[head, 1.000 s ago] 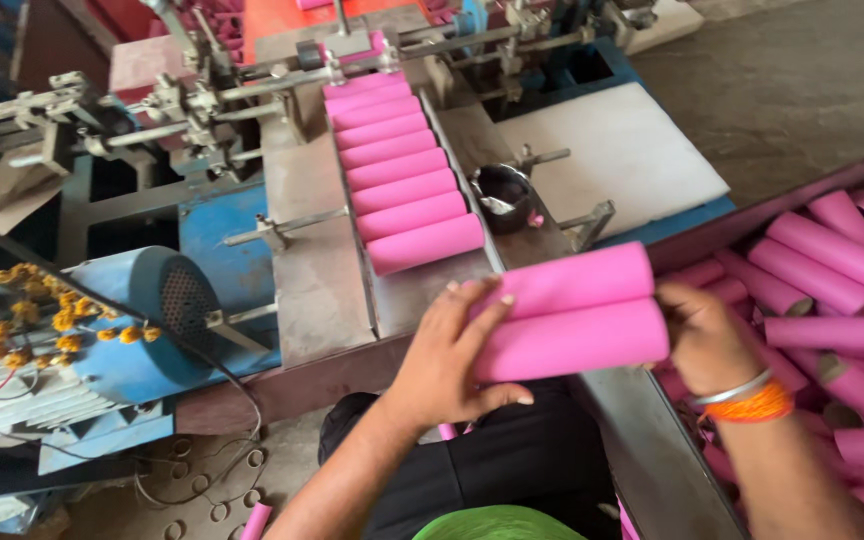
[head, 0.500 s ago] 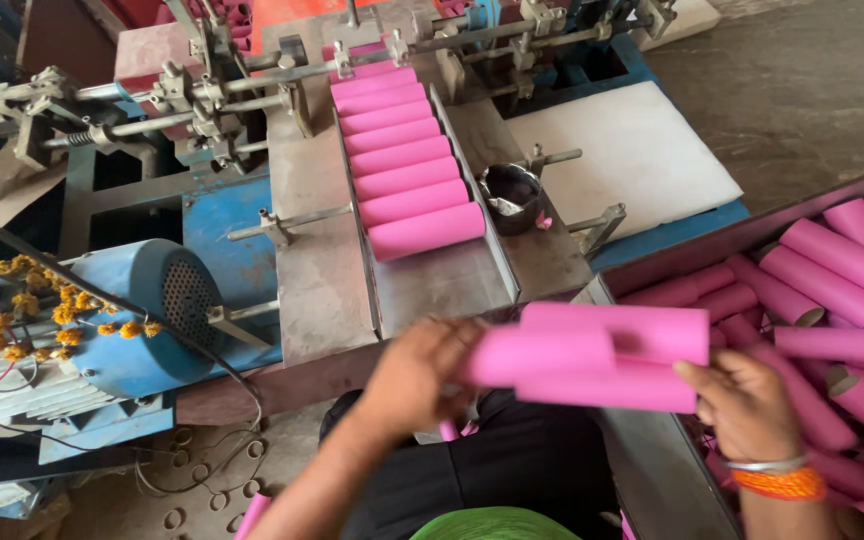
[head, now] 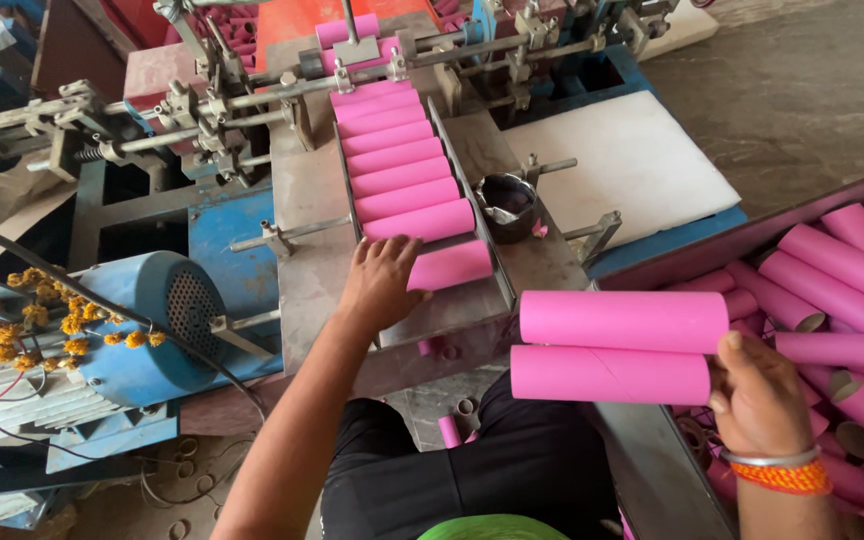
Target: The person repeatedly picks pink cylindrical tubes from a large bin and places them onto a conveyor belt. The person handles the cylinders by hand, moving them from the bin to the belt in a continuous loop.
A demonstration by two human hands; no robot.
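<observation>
- your left hand (head: 380, 285) lies flat on the metal feed tray (head: 304, 262) of the machine, fingers loosely spread, pressing on the end of a pink tube (head: 451, 265) that sits lowest in the tray; it pushes on the tube rather than wrapping around it.
- that tube lies crosswise in the channel, just below the row of pink tubes (head: 395, 152) already lined up side by side and running up toward the machine's rollers (head: 352, 45).
- your right hand (head: 758, 392) is closed on the right ends of two pink tubes (head: 617, 345), one stacked above the other, both lying level and pointing left (the fingers show over the tube ends, the thumb on top).
- those two held tubes hang in the air above your lap, just right of the tray's lower edge and apart from the left hand.
- an orange thread band and a thin metal bangle (head: 778, 468) sit on your right wrist.
- to your right, a bin (head: 652, 262) holds a loose heap of pink tubes (head: 842, 262).
- a small dark metal cup (head: 508, 204) stands on the plate just right of the tray.
- a blue motor (head: 157, 310) with a string of orange flowers (head: 72, 325) sits to the left of the tray.
</observation>
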